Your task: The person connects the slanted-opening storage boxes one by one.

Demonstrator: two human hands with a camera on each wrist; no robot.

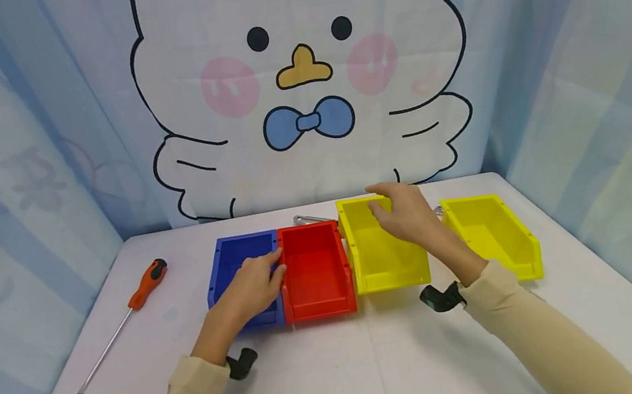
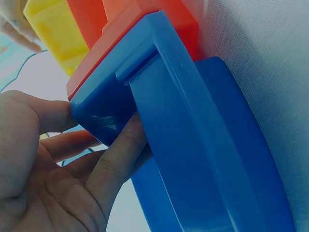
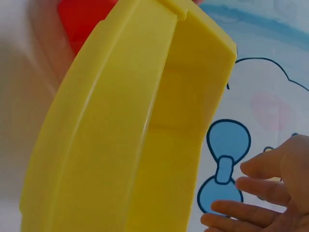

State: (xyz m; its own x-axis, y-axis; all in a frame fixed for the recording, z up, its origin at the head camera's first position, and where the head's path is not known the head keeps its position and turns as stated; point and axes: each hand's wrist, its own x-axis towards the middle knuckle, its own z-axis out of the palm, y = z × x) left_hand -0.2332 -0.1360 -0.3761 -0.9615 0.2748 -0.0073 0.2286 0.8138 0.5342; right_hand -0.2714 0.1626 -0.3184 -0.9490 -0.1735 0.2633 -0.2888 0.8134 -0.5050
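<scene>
My left hand (image 1: 251, 287) reaches over the blue bin (image 2: 183, 145) and grips its right wall, beside the red bin (image 1: 315, 272). In the left wrist view the thumb meets the wall's rim, and one finger extends inside the bin. My right hand (image 1: 407, 214) hovers above a yellow bin (image 1: 388, 254) to the right of the red one. Its fingers are spread and hold nothing; the right wrist view shows them apart from the yellow bin. This bin sits slightly farther back than the red one.
Another yellow bin (image 1: 494, 238) stands at the right, partly behind my right forearm. A screwdriver (image 1: 145, 285) with an orange and black handle lies at the left. Behind the red bin shows a metal tool (image 1: 312, 219), mostly hidden. A printed curtain (image 1: 312, 170) rises at the table's back.
</scene>
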